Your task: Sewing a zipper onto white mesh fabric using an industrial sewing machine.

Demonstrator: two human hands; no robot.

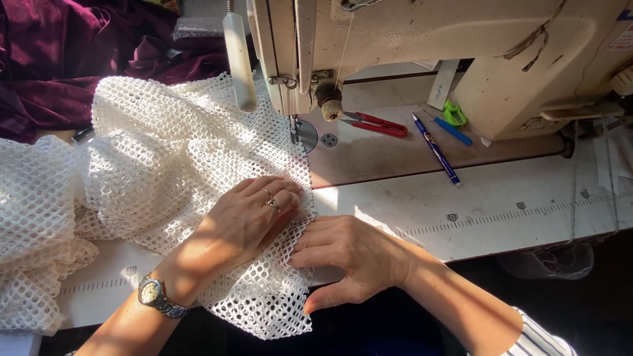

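A white open-mesh fabric (165,145) lies bunched across the sewing table, reaching under the presser foot (294,128) of a cream sewing machine (422,39). My left hand (244,221), with rings and a wristwatch, lies flat on the mesh near its right edge. My right hand (349,254) rests beside it, fingertips pinching or pressing the mesh's edge, thumb over the table's front edge.
Red thread snips (376,123), a blue pen (436,148), a shorter blue pen (452,130) and a green clip (453,113) lie on the machine bed. Dark maroon cloth (59,59) is piled at the back left. The white table (501,211) has a printed ruler strip.
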